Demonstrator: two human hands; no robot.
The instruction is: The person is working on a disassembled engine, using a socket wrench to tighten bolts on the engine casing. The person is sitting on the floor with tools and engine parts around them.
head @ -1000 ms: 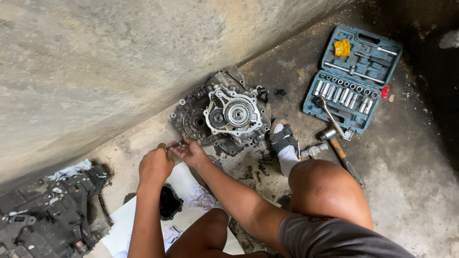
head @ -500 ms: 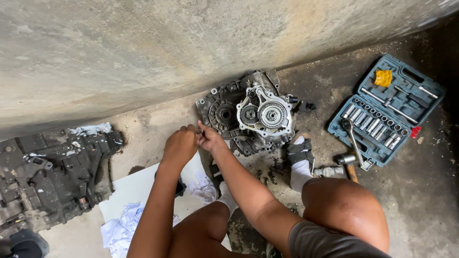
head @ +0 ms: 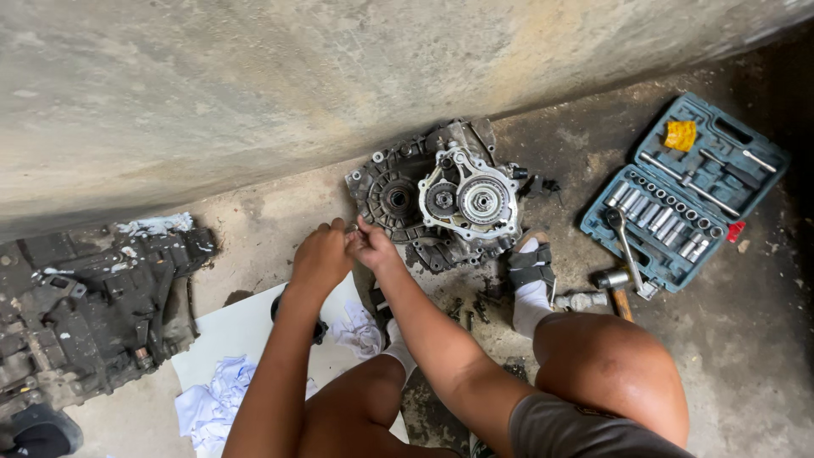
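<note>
Gearboxes number 2: 1 open gearbox (head: 441, 199) at the wall, 1 dark casing (head: 93, 297) apart. We count 1 socket case (head: 682, 191) and 1 hammer (head: 615, 288). Our left hand (head: 320, 254) and right hand (head: 373, 248) pinch 1 tiny part (head: 352, 229) beside the gearbox; steady fingers serve best.

Rough repair spot on bare ground, a makeshift workshop rather than a fitted one. Stained, gritty concrete floor (head: 763, 356) meeting a plain wall (head: 254, 93). Opened gearbox (head: 449, 199) set straight on the floor, gears showing. Second greasy casing (head: 85, 297) lying well apart to the left. Open socket set (head: 682, 191) in a blue case, ratchet (head: 627, 246) laid across it, hammer (head: 615, 284) just beside. Loose bolts (head: 466, 309) scattered near the gearbox. White sheet (head: 237, 331) and crumpled rags (head: 212, 403) spread on the floor. No bench, no stand; squatting work at floor level.
</note>
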